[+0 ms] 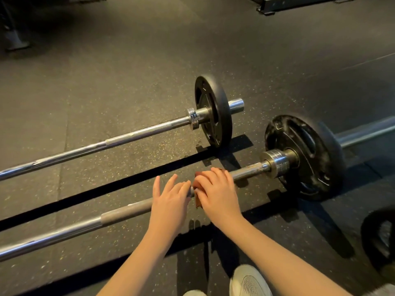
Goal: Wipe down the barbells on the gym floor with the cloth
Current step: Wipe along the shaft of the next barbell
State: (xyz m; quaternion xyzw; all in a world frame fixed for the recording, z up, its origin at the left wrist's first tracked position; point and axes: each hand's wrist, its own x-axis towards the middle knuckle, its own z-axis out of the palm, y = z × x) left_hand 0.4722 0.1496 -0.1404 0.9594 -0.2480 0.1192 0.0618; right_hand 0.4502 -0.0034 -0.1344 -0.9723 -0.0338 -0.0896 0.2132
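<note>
Two barbells lie on the dark rubber floor. The near barbell [119,214] runs from lower left to a black plate [303,157] at the right. My right hand [215,193] grips a reddish-brown cloth [197,201] wrapped round this bar, a short way left of the collar. My left hand [171,201] sits just left of it, fingers loosely spread, fingertips touching the bar beside the cloth. The far barbell [128,136] lies parallel behind, with its own black plate [212,112] and a chrome sleeve end.
Another black plate [380,238] lies at the right edge. A pale shoe [248,280] shows at the bottom. A black rack base [299,3] stands at the top right, and a dark stand [12,37] at the far left. Speckled rubber flooring [106,71] stretches behind the bars.
</note>
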